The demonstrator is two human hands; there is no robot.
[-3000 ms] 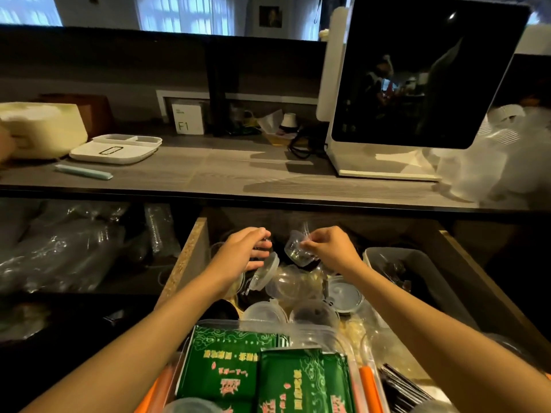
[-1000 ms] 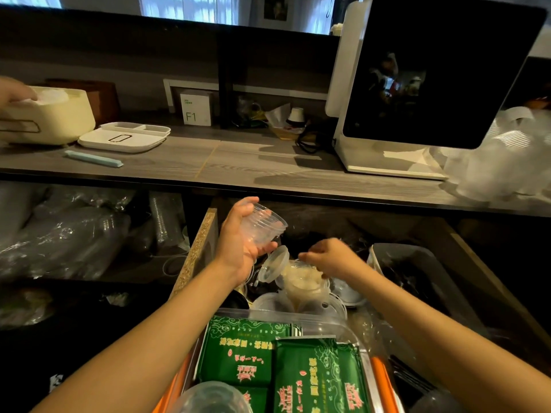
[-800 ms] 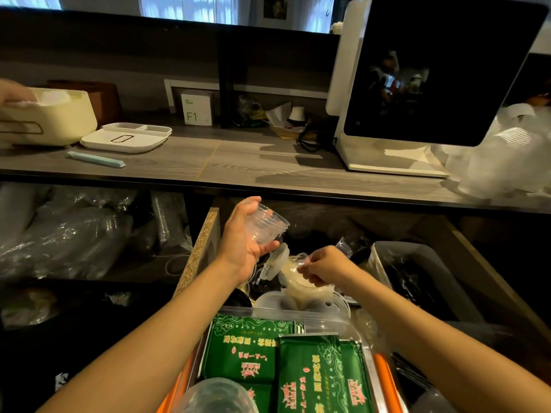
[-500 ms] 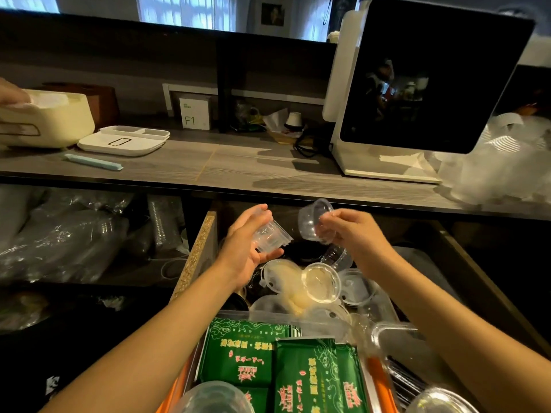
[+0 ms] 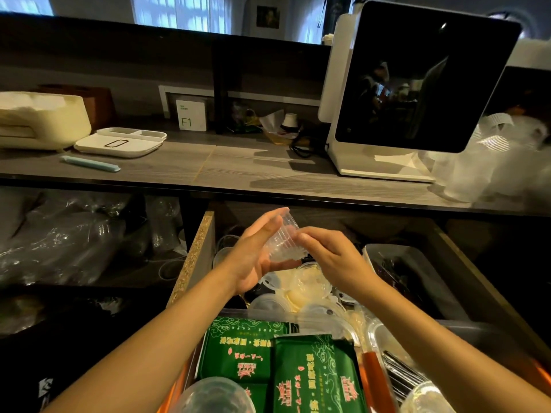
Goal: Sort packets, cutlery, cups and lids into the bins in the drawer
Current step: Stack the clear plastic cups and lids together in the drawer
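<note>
Nesting cups now: my right hand (image 5: pixel 334 257) has brought its small clear plastic cup into the stack (image 5: pixel 283 242) my left hand (image 5: pixel 256 254) holds, both grips clamped on it above the loose lids (image 5: pixel 301 290); binning comes next, I judge.

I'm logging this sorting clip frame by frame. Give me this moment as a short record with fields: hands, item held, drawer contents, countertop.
left hand: left hand cradles the clear cups from the side and beneath
right hand: right hand pinches the cups' right side
item held: small clear plastic cups, apparently nested, above the open drawer
drawer contents: loose clear lids beneath the hands; green packets in a near bin; grey bin at right
countertop: white tray, dark screen
</note>
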